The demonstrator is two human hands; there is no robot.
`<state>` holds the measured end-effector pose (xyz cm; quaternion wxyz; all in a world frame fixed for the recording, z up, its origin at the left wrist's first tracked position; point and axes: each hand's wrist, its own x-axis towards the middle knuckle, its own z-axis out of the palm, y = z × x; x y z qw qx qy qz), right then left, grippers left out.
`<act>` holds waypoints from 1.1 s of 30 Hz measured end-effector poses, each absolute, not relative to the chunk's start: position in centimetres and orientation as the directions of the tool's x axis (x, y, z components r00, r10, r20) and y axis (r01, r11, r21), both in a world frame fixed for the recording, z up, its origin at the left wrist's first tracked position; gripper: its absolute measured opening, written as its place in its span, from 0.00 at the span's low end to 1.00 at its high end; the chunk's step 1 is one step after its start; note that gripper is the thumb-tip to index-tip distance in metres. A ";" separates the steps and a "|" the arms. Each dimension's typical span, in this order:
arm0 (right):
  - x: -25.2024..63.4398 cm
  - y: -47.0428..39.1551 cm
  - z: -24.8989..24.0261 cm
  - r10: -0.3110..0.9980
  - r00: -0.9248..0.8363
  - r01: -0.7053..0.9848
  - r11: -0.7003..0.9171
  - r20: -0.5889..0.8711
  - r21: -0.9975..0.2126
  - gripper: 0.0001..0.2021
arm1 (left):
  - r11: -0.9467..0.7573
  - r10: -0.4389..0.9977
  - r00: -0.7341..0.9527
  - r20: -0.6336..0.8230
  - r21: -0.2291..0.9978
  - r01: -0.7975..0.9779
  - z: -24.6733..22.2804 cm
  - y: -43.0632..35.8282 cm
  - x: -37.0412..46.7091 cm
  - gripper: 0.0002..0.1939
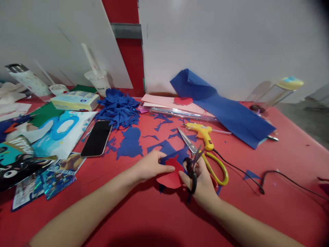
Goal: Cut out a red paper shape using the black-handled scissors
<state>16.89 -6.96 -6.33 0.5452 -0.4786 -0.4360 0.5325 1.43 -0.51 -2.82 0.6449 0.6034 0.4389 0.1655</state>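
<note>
My left hand (154, 166) pinches a red paper cutout (170, 176) laid over a piece of blue paper (177, 154). Black-handled scissors (193, 171) hang on the fingers of my right hand (203, 181), blades pointing up and away. The right thumb also presses on the red cutout's edge. Just beyond the right hand lie larger scissors with yellow handles (223, 171), partly hidden by that hand. A yellow glue gun (203, 130) rests behind them. Blue scraps (130, 142) are scattered in front of my hands.
A heap of cut blue pieces (119, 106) sits beside a phone (97, 139). Blue paper (228, 113) leans on the white panel at the back. The glue gun's black cord (239, 173) runs right. Wipes (66, 130), a plastic cup (99, 80) and a bottle (29, 80) stand left.
</note>
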 end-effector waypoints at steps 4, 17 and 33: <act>17.0 -6.8 -6.3 0.992 0.114 -0.126 -0.038 -0.052 -0.991 0.16 | 0.308 0.791 0.497 -0.355 0.935 0.178 -3.3 -1.0 2.0 0.08; 17.0 -7.0 -6.3 0.991 0.130 -0.113 -0.009 -0.024 -0.994 0.16 | 0.320 0.771 0.548 -0.324 0.941 0.105 -3.6 -1.4 2.1 0.09; 17.1 -6.9 -6.4 0.995 0.094 -0.126 -0.016 -0.028 -0.992 0.16 | 0.219 0.790 0.521 -0.322 0.943 0.250 -3.4 -1.0 1.8 0.08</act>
